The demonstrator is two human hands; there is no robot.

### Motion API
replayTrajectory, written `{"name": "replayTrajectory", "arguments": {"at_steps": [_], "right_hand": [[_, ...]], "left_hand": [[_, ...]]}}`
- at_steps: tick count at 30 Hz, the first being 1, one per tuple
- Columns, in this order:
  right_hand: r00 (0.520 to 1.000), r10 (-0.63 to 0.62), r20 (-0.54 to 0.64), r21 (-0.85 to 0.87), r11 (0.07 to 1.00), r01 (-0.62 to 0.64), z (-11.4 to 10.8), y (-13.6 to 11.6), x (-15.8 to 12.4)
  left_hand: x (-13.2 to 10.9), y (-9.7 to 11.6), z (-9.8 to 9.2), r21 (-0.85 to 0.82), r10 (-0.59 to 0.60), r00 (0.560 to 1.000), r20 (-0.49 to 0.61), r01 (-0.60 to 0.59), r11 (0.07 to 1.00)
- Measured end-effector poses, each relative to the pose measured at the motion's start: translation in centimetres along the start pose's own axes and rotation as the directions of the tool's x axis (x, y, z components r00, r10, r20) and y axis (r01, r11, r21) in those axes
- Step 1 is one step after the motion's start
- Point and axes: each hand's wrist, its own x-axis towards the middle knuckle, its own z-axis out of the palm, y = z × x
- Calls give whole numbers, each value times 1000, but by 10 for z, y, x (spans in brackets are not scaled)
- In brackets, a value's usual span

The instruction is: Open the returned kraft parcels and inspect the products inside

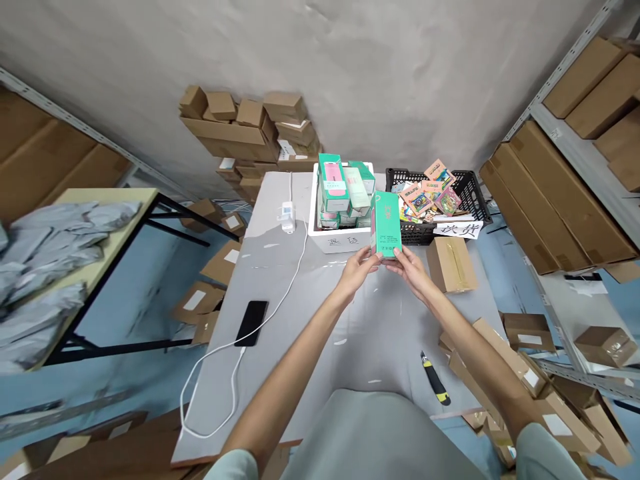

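A green carton [387,223] with dark print and a pink side is held up between my two hands, tilted above the table. My left hand [359,267] grips its lower left corner, thumb on the front face. At the lower right, my right hand [407,267] has its thumb on the front and its fingers beneath. Just behind stands a white foam box [334,243] with handwriting on its front. Similar green and pale cartons [333,183] fill it, some sticking out above the rim.
On the grey table [310,307] lie a phone [251,323] with a white cable, a charger [287,217] and a yellow-black utility knife [435,379]. A black crate [417,233] of colourful packets stands behind a cardboard box [453,265]. Shelves and cartons flank the table.
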Motion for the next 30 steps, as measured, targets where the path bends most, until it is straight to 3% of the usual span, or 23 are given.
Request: {"name": "replayTrajectory", "arguments": {"at_steps": [6,13,19,24,27,30], "right_hand": [[998,-29,-52,-13,1000,28,-9,-15,24],[992,-38,-118,7,999,39,-31,-16,50],[965,-72,-253,41,996,85,-61,-25,116],[941,-10,-339,59,998,32,-76,-54,173],[928,41,-371,56,998,-21,-86,-61,172],[941,21,-337,34,999,-11,-98,-52,132]], "left_hand": [[30,6,14,14,13,1000,14,-14,1000],[66,-4,32,7,-14,999,-31,14,1000],[141,1,69,-67,-10,996,-87,5,998],[198,14,98,53,49,987,-154,-41,998],[198,8,102,153,124,977,-175,-97,983],[169,-12,98,202,168,977,-128,-140,969]]}}
